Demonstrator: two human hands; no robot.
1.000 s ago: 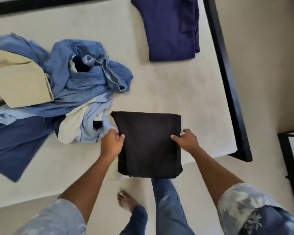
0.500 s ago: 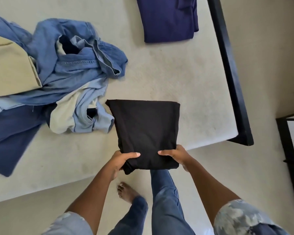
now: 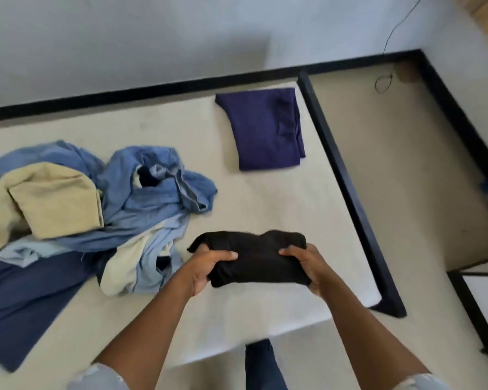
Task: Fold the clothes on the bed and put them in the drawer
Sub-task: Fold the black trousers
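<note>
A folded black garment (image 3: 258, 257) is lifted just above the near right part of the bed (image 3: 279, 198). My left hand (image 3: 209, 264) grips its left end and my right hand (image 3: 307, 266) grips its right end, thumbs on top. A folded dark purple garment (image 3: 265, 130) lies flat at the bed's far right. Unfolded clothes sit in a pile on the left: blue denim pieces (image 3: 152, 187), a beige piece (image 3: 45, 198) and a navy piece (image 3: 26, 299). No drawer is in view.
The bed's black frame rail (image 3: 347, 187) runs along its right side, with beige floor (image 3: 406, 170) beyond. A black-framed piece of furniture (image 3: 473, 302) stands at the right edge. A thin cable (image 3: 383, 83) lies in the far corner. My jeans leg (image 3: 262, 364) shows below the bed.
Both hands slid from the garment's sides to its near edge, gathered it and lifted it into a compact bundle. The view tilted up, showing the wall and far floor.
</note>
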